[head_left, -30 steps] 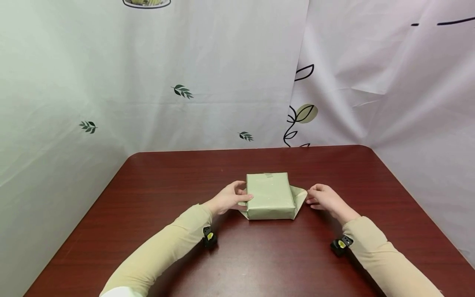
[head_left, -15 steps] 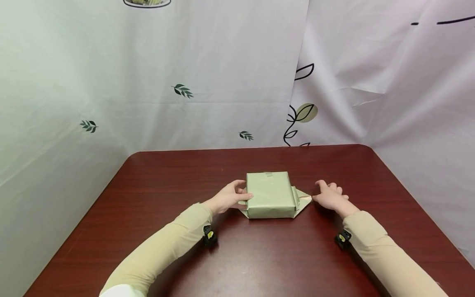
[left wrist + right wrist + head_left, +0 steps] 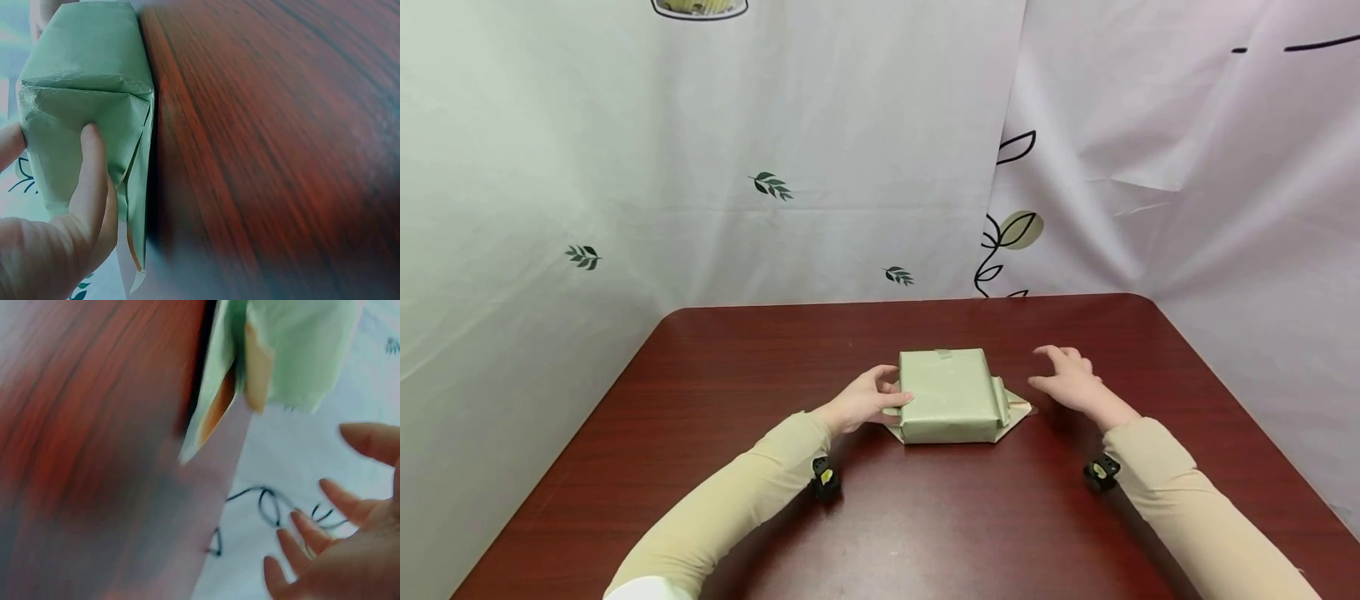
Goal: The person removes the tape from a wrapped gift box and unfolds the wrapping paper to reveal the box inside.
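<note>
A box-shaped package [image 3: 946, 393] wrapped in pale green paper lies flat on the dark red table. A bit of tape [image 3: 943, 354] shows at the far edge of its top. My left hand [image 3: 857, 402] rests against the left end, with fingers touching the folded end paper [image 3: 115, 119] and a digit reaching onto the top edge. From the package's right end sticks out a pointed paper flap [image 3: 1018, 408], its lighter inner side partly showing. Apart from that flap, my right hand [image 3: 1071, 383] hovers to the right, fingers spread and holding nothing.
The brown-red wooden table [image 3: 760, 358] extends around the package on all sides. Behind it and at both sides hangs white cloth [image 3: 850, 150] with leaf prints. Each wrist carries a small black camera [image 3: 826, 479].
My right hand has let go of the right-hand flap and moved away, its fingers spreading. The flap now lies lower, pointing outward. My left hand and the package stay in place.
</note>
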`<state>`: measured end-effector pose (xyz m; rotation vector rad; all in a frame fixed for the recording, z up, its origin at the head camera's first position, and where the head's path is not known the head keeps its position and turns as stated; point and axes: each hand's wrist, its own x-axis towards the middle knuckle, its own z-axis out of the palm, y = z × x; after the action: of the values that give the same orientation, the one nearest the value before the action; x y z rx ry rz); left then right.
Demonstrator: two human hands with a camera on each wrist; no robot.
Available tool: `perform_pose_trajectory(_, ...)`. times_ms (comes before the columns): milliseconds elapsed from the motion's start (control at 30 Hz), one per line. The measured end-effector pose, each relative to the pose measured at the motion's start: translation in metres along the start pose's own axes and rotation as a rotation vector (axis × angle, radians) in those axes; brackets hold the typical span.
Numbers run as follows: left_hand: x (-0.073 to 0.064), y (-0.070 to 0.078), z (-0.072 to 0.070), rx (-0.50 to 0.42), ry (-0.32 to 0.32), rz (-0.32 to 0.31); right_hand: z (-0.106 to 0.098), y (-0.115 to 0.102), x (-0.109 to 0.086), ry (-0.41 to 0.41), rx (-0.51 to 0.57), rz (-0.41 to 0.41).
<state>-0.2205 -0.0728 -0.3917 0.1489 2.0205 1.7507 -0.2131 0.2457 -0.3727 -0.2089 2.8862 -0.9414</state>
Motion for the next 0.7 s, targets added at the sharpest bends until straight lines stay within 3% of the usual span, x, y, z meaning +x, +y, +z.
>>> perform_pose_trajectory(167, -0.001, 0.000, 0.000, 0.012, 0.006, 0.003, 0.013, -0.025, 0.004, 0.065, 0.044, -0.296)
perform_pose_trajectory(267, 0.000, 0.001, 0.000, 0.012, 0.010, 0.000, 0.023, -0.038, 0.005, 0.032, 0.003, -0.388)
perform_pose_trajectory(467, -0.002, 0.001, 0.001, 0.010, 0.011, 0.022, 0.033, -0.052, 0.007, -0.026, -0.083, -0.404)
perform_pose_trajectory(700, -0.005, 0.004, -0.001, 0.039, 0.011, 0.043, 0.033, -0.055, 0.008, -0.054, -0.092, -0.374)
